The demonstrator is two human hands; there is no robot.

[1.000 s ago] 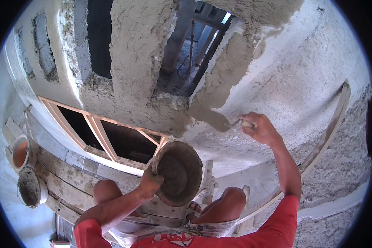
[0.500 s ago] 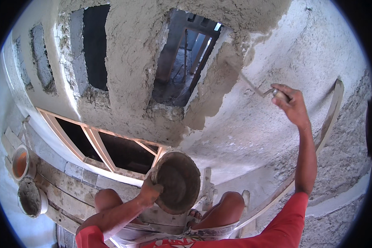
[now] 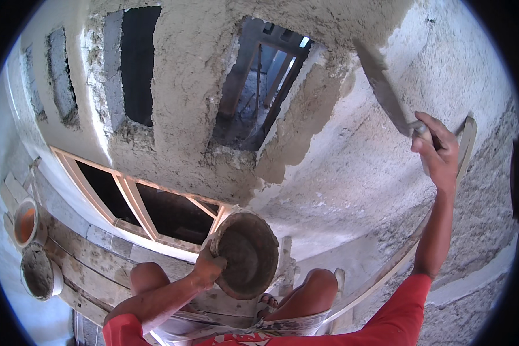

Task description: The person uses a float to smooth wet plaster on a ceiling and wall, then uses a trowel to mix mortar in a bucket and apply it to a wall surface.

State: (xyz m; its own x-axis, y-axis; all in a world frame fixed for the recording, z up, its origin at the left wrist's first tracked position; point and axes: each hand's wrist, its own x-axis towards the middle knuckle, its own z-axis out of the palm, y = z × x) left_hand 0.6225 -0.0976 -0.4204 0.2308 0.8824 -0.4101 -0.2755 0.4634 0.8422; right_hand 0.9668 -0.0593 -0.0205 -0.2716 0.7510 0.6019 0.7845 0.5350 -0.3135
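My right hand (image 3: pixel 435 147) grips the handle of a pointed trowel (image 3: pixel 386 92), its grey blade slanting up and left in front of the wall. Behind the blade, darker wet plaster (image 3: pixel 305 121) borders the paler, rough wall (image 3: pixel 375 150). My left hand (image 3: pixel 209 265) is closed on the rim of a round, mortar-stained bucket (image 3: pixel 247 254), tilted so that its inside faces me. Some grey mortar seems to coat the bottom of it. A rectangular opening (image 3: pixel 254 86) in the wall lies left of the trowel.
Wooden planks (image 3: pixel 86 259) run beneath my legs. On them at the left stand a bucket with orange inside (image 3: pixel 27 222) and a bucket of grey mortar (image 3: pixel 40 274). A wooden window frame (image 3: pixel 127 199) sits low in the wall. A long curved-looking batten (image 3: pixel 380 274) passes behind my right arm.
My right hand has moved right, and the trowel has come off the plaster strip beside the opening, its blade now turned broad side into view. The left hand and bucket have barely shifted.
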